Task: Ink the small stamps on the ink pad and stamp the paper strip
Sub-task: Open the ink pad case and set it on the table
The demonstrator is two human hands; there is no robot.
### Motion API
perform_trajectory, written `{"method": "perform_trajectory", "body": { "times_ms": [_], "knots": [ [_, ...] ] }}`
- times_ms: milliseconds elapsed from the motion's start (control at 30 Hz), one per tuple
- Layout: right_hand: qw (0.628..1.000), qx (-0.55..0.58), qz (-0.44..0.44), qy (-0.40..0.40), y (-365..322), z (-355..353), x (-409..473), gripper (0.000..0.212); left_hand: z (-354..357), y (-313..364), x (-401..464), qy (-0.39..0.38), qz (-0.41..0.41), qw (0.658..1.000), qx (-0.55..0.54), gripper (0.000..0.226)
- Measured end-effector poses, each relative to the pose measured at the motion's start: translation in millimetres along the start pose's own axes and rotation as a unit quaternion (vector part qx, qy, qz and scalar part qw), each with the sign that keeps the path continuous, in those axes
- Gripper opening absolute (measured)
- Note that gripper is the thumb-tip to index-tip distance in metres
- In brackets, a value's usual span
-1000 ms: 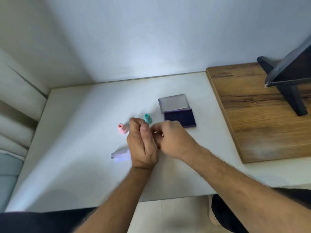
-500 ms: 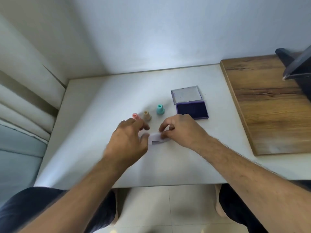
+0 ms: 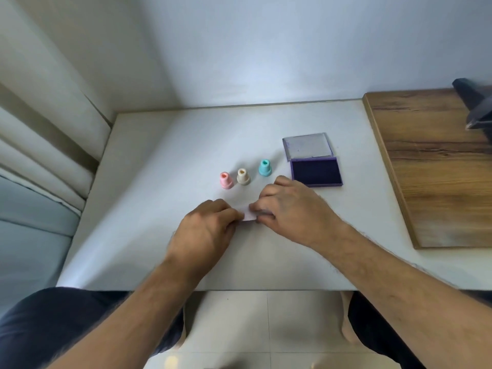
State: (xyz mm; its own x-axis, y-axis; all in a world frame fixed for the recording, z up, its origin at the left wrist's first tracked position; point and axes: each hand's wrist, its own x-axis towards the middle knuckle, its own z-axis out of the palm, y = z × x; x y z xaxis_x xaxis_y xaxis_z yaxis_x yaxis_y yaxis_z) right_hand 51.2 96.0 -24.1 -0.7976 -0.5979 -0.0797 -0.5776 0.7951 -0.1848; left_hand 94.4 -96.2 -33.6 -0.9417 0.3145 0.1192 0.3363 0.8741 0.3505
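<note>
Three small stamps stand upright in a row on the white table [image 3: 149, 203]: a pink stamp [image 3: 226, 180], a beige stamp [image 3: 243, 176] and a teal stamp [image 3: 265, 168]. To their right lies the open purple ink pad [image 3: 316, 172], its lid [image 3: 308, 145] folded back. The white paper strip [image 3: 247, 214] lies flat between my hands, mostly hidden. My left hand [image 3: 205, 230] pinches its left end, and my right hand [image 3: 290, 209] pinches its right end. Both hands rest low on the table.
A wooden board [image 3: 436, 166] covers the table's right side, with a dark stand [image 3: 476, 107] at its far corner. Cushions [image 3: 40, 161] border the left edge. My knees and a tiled floor [image 3: 266, 328] show below the near edge.
The beige stamp now stands between the pink and teal ones. The paper strip has come down from my raised hands to the table, and my left hand has closed on its left end.
</note>
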Motion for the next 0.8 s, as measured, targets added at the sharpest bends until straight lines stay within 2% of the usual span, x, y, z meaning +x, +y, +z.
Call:
{"method": "perform_trajectory", "body": {
  "times_ms": [100,167,267,367,467,600,733,800],
  "knots": [
    [1.000,-0.030,-0.007,-0.007,-1,0,2,0.027,1,0,-2,-0.015,-0.009,1.000,-0.020,0.015],
    [0.999,-0.036,0.012,0.002,-11,-1,0,0.026,4,-2,-4,-0.013,0.002,1.000,-0.001,0.024],
    [0.999,-0.027,0.025,-0.002,-36,8,-6,0.043,6,-2,-5,0.009,0.011,1.000,0.025,0.033],
    [0.996,0.044,0.070,-0.042,-51,15,-13,0.057,7,0,-6,0.004,-0.009,0.999,0.040,0.042],
    [0.992,0.075,0.101,0.004,-49,19,-16,0.052,9,-4,-9,0.003,-0.032,0.998,0.054,0.035],
    [0.988,0.034,0.136,0.056,-41,18,-18,0.035,9,-6,-9,-0.003,-0.053,0.996,0.078,0.023],
    [0.987,0.039,0.159,0.000,-34,12,-22,0.045,3,2,-8,-0.027,-0.082,0.989,0.119,0.022],
    [0.988,0.031,0.153,0.001,-33,10,-23,0.045,1,1,-9,-0.027,-0.081,0.987,0.137,0.023]
  ]
}}
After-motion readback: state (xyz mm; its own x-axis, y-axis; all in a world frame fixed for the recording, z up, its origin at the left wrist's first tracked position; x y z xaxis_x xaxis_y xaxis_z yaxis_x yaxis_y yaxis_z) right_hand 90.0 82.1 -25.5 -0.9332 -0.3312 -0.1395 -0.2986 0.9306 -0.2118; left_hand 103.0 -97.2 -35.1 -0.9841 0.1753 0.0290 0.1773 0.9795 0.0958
